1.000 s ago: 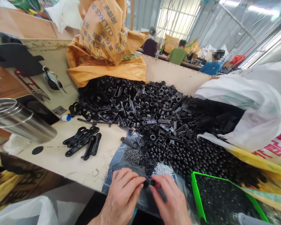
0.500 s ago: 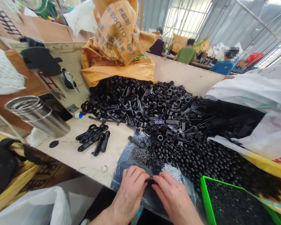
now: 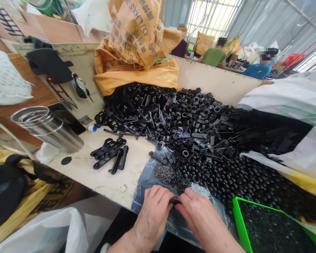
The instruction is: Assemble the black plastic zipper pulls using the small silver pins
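Between my two hands, over the front edge of the bench, is a small black plastic part (image 3: 175, 201). My left hand (image 3: 156, 211) pinches its left end with closed fingers. My right hand (image 3: 200, 214) grips the other end; most of the part is hidden by the fingers. A blue denim cloth (image 3: 140, 191) lies under the hands. Just beyond them are a heap of small grey screws (image 3: 163, 173) and a pile of silvery metal pins (image 3: 199, 189). Several black lever-like pieces (image 3: 113, 153) lie on the bare wood to the left.
Black plastic parts (image 3: 195, 109) are heaped across the back, with black balls (image 3: 239, 179) at the right. A green-rimmed tray (image 3: 236, 214) stands front right. A steel cup (image 3: 55, 131) is at left. An orange sack (image 3: 137, 79) stands behind; co-workers sit farther back.
The whole view has shifted, so the bench appears slightly farther right. Both hands keep hold of the black part, which shows a little more between the fingers.
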Demonstrator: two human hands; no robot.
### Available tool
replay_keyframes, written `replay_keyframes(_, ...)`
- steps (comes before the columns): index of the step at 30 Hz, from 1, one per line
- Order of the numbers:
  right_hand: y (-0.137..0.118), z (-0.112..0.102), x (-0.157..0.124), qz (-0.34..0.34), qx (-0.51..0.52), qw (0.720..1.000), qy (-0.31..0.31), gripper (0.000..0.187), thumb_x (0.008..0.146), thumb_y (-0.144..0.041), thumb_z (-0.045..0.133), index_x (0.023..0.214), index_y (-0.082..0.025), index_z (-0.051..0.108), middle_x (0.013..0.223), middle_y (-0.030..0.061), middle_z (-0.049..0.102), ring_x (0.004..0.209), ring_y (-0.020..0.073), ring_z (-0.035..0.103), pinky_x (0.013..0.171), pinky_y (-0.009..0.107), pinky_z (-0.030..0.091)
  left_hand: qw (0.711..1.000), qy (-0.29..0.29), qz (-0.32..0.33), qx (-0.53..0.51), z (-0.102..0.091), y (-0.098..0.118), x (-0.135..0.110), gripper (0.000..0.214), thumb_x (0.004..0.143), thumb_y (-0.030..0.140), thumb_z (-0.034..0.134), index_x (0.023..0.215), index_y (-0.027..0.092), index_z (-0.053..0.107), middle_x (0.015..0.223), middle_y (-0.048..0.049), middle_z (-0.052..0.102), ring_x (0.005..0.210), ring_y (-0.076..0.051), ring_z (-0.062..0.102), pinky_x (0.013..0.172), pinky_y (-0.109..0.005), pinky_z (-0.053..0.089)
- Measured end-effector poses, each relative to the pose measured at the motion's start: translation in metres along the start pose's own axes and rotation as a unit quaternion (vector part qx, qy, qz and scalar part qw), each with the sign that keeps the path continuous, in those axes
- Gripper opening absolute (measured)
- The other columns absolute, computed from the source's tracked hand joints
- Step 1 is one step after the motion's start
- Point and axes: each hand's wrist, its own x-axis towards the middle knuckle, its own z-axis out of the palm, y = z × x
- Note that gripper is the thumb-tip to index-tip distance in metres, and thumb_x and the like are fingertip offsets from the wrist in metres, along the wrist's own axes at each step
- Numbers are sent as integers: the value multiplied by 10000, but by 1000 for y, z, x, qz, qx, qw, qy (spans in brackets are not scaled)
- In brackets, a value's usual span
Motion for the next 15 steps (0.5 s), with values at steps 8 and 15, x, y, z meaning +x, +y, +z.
replay_keyframes(8,-2,-12,-7,34,108,993,39,465,1114,-420,325,818,-233,632,728,10,643,565,163,678,509,288,438,1000,1,10,14,-4,2,1,240,954,-3,521,1053,195,614,1022,-43,683,956,-238,567,813,-375,362)
replay_keyframes(15,-5,-14,-10,101,226,968,39,408,1053,-546,479,1062,-217,719,747,0,676,595,155,672,563,261,514,999,2,24,29,-3,1,2,267,950,-12,487,1065,196,608,1039,-50,690,954,-240,579,812,-381,376)
